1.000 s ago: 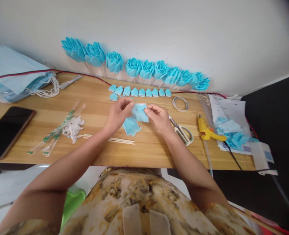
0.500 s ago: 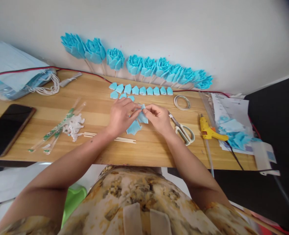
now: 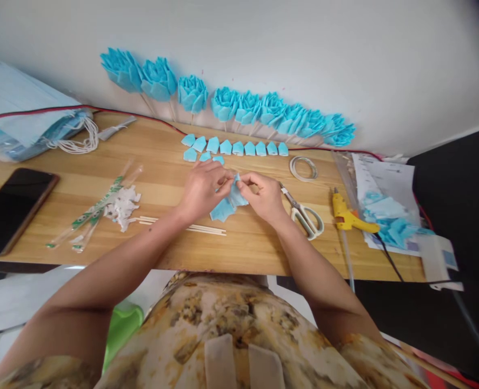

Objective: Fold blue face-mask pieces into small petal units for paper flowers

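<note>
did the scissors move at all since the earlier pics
No. Against the yellow glue gun, the scissors keep the same place on the table, to its left; both shift slightly in the picture together, so the view moved.

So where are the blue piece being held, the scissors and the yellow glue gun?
Held blue piece (image 3: 239,199): head view, on its lower part.
Scissors (image 3: 299,207): head view, where blades meet handles.
Yellow glue gun (image 3: 344,218): head view, on its body.
</note>
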### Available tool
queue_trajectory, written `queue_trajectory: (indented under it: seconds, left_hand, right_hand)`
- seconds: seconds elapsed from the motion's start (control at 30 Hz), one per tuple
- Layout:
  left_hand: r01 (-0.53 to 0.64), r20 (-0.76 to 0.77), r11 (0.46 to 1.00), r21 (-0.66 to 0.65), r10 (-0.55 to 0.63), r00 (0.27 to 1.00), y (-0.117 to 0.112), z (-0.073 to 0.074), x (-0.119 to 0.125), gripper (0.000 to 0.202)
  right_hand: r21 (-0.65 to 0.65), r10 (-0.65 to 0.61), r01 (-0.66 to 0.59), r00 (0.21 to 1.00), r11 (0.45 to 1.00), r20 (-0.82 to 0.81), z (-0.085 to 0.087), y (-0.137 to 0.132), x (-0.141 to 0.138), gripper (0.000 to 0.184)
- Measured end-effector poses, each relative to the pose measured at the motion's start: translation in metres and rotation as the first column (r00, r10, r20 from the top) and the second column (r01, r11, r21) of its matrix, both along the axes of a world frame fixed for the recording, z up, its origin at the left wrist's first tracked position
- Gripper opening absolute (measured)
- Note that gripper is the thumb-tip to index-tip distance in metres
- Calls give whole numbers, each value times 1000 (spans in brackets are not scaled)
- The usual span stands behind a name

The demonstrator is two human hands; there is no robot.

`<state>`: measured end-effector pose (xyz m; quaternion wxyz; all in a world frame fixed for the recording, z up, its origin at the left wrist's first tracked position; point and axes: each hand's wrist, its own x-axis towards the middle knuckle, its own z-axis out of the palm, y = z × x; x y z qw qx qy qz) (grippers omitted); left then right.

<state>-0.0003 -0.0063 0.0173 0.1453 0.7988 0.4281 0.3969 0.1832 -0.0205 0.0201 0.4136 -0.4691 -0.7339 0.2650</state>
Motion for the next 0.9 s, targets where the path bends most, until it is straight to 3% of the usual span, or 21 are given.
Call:
queue_trajectory:
  seconds: [0.17, 0.27, 0.4, 0.57, 0.77, 0.83, 0.9]
  left_hand:
    - [96, 263, 966, -241, -31, 964, 1, 3, 0, 16]
    - [148, 454, 902, -405, 58, 889, 2, 2, 0, 25]
    - [173, 570, 866, -470, 148, 808, 5, -1, 1, 31]
    - [369, 631, 687, -626, 168, 757, 5, -2, 1, 46]
    - [548, 699, 483, -683, 215, 682, 6, 2, 1, 51]
    - [575, 702, 436, -693, 224, 676, 5, 4, 2, 48]
    - [582, 707, 432, -689, 224, 671, 3, 4, 2, 43]
  right_hand:
    - [-114, 27, -41, 992, 993, -125, -2, 1, 2, 17]
    - [-224, -23, -36, 967, 974, -255, -6, 4, 4, 20]
    - [-278, -64, -35, 938, 960, -340, -8, 6, 5, 24]
    - [-280, -52, -60, 925, 958, -377, -6, 5, 4, 31]
    - [-252, -42, -67, 915, 966, -402, -5, 6, 4, 33]
    - [-242, -43, -63, 912, 968, -408, -6, 6, 4, 31]
    - [-235, -45, -59, 910, 970, -413, -7, 6, 4, 30]
